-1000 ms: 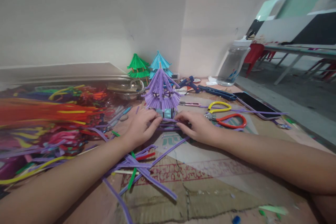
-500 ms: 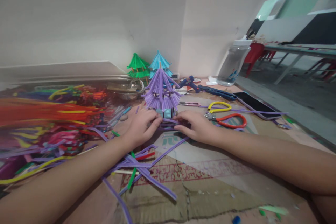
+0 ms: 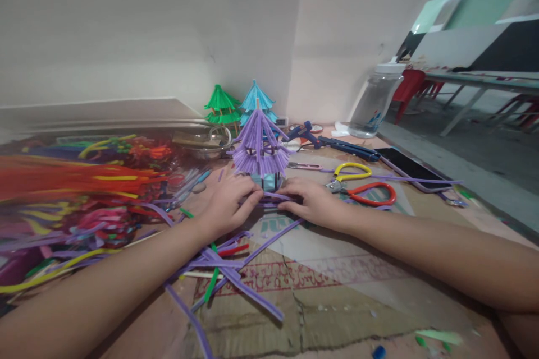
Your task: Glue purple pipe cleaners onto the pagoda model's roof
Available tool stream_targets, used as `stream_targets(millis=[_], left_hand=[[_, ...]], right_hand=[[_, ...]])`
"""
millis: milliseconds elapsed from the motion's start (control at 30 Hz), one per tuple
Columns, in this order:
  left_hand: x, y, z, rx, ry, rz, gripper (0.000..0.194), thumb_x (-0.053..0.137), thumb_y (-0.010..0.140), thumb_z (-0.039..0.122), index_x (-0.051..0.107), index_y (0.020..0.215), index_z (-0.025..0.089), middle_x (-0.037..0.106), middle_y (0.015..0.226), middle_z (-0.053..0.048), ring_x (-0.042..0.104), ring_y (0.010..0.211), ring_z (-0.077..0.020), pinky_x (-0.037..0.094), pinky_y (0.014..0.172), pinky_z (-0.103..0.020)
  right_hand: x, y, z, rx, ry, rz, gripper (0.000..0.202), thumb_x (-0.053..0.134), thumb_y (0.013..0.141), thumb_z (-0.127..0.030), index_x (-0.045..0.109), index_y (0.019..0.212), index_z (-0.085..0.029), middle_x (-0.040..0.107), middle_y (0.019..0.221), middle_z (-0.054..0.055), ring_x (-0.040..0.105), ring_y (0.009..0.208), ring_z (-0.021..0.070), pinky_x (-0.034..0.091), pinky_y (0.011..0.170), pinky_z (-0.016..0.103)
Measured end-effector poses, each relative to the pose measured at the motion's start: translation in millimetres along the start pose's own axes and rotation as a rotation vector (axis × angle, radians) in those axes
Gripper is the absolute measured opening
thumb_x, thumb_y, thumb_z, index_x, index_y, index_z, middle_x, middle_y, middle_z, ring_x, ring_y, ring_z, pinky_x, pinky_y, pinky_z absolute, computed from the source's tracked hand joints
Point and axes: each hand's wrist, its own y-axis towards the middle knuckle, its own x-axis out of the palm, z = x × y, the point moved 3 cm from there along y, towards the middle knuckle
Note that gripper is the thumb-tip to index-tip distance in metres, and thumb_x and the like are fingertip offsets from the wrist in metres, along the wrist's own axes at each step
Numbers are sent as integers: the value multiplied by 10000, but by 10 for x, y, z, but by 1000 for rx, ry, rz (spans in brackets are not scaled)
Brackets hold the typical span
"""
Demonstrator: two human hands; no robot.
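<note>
A purple tiered model tower stands upright at the middle of the table, on dark posts with a pale blue core. Just before its base, my left hand pinches one end of a short purple strip. The strip's other end is between the thumb and fingers of my right hand. More purple strip lies low at the base, partly hidden by my fingers. Behind stand a green tiered model and a light blue one.
Colourful pipe-cleaner bundles fill the left side, with loose purple strips nearer. Pliers with red and yellow handles, a phone, a blue glue gun, a cutter and a water bottle lie or stand right.
My hands have shifted very slightly at the tower's base, and the purple strip between them shows a little more. The tower stays in place.
</note>
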Motion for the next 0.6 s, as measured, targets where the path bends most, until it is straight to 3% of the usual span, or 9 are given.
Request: stream_targets(millis=[167, 467, 600], left_hand=[[-9, 15, 8, 4, 15, 5, 227, 485, 994, 212, 587, 798, 159, 588, 736, -10, 534, 718, -154, 384, 696, -289], [-19, 6, 15, -9, 38, -1, 230, 480, 992, 220, 587, 795, 165, 586, 727, -9, 532, 710, -160, 374, 697, -301], [-18, 10, 4, -24, 16, 1, 227, 478, 991, 213, 581, 794, 167, 584, 730, -7, 531, 703, -153, 376, 684, -292]], right_hand=[[-4, -10, -26, 0, -11, -2, 81, 662, 901, -195, 727, 900, -148, 718, 841, 70, 632, 807, 181, 471, 763, 290], [-9, -11, -41, 58, -67, -16, 49, 671, 893, -194, 663, 883, -147, 666, 812, 56, 571, 741, 169, 419, 690, 268], [-37, -26, -77, 14, -90, -37, 108, 653, 914, -236, 658, 866, -140, 651, 796, 62, 567, 749, 177, 418, 695, 277]])
